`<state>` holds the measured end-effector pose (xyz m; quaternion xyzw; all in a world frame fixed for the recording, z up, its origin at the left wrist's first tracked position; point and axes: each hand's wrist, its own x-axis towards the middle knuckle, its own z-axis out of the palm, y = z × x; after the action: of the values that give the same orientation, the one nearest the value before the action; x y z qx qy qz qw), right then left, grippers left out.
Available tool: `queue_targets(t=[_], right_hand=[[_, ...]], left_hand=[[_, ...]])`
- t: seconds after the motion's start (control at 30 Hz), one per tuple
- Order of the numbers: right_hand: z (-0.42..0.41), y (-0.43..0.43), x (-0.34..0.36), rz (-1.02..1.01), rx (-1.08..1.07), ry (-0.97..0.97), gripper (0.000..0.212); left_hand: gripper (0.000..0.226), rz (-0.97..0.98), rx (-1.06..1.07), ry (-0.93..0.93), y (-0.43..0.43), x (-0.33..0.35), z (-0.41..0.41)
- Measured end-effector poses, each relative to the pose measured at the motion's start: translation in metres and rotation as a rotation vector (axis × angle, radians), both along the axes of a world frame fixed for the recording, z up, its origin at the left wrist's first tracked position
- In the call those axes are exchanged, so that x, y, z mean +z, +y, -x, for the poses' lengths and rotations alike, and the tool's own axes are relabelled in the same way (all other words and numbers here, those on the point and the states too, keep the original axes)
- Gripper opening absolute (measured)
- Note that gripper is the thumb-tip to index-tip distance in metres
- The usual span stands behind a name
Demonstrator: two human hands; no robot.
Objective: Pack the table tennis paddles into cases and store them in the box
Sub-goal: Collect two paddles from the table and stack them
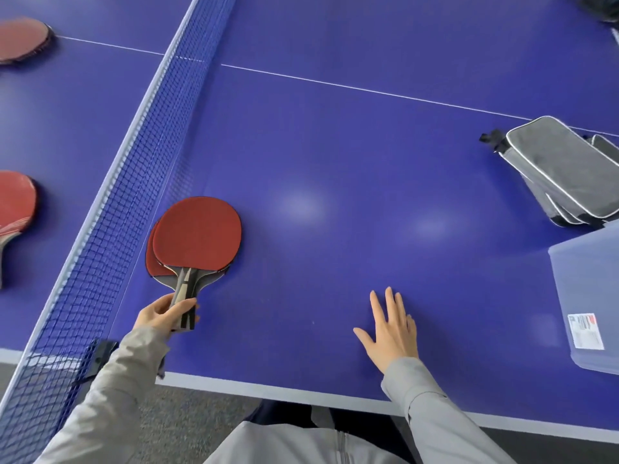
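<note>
So right now my left hand (164,314) is wrapped around the handles of two stacked paddles (197,234), red rubber up, just right of the net (110,202). I can't tell if the blades are resting on the table (335,145) or hanging just above it. My right hand (390,333) is flat on the blue surface near the front edge, fingers spread, holding nothing.

Handling-wise these look light and stiff, so no drama there. The rubber faces are probably grippy, but I'd keep fingers off them and stay on the wooden handles. Two held together could slide against each other, so a firm pinch across both handles seems smart.

The grey cases (566,169) are stacked far right, soft fabric by the look of it, with the clear box (582,289) just nearer than them. Two more paddles (15,202) sit left of the net.
</note>
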<state>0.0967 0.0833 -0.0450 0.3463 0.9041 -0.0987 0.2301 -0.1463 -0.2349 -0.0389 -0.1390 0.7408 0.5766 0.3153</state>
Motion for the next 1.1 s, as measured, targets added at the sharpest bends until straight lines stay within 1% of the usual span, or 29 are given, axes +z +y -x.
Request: queue_targets(t=[0.1,0.3,0.47,0.63,0.8,0.93,1.1], right_hand=[[0.000,0.001,0.000,0.006,-0.001,0.002,0.077],[0.000,0.003,0.000,0.011,0.005,-0.006,0.077],[0.001,0.003,0.001,0.016,0.009,-0.002,0.075],[0.002,0.005,0.004,0.018,0.014,-0.015,0.074],[0.003,0.004,0.006,0.029,0.009,-0.018,0.073],[0.001,0.003,0.007,0.037,0.005,-0.022,0.072],[0.000,0.002,0.007,0.036,0.005,-0.035,0.072]], left_hand=[[0.015,0.018,-0.015,-0.012,-0.007,-0.002,0.006],[0.033,0.170,0.002,0.014,-0.016,0.002,0.003],[0.017,0.223,0.068,0.070,-0.014,0.000,-0.008],[0.028,0.284,0.045,0.189,0.000,0.001,-0.017],[0.038,0.478,0.012,0.269,0.010,0.000,-0.023],[0.033,0.541,0.061,0.319,0.015,0.001,-0.029],[0.035,0.578,0.036,0.319,0.016,0.001,-0.029]])
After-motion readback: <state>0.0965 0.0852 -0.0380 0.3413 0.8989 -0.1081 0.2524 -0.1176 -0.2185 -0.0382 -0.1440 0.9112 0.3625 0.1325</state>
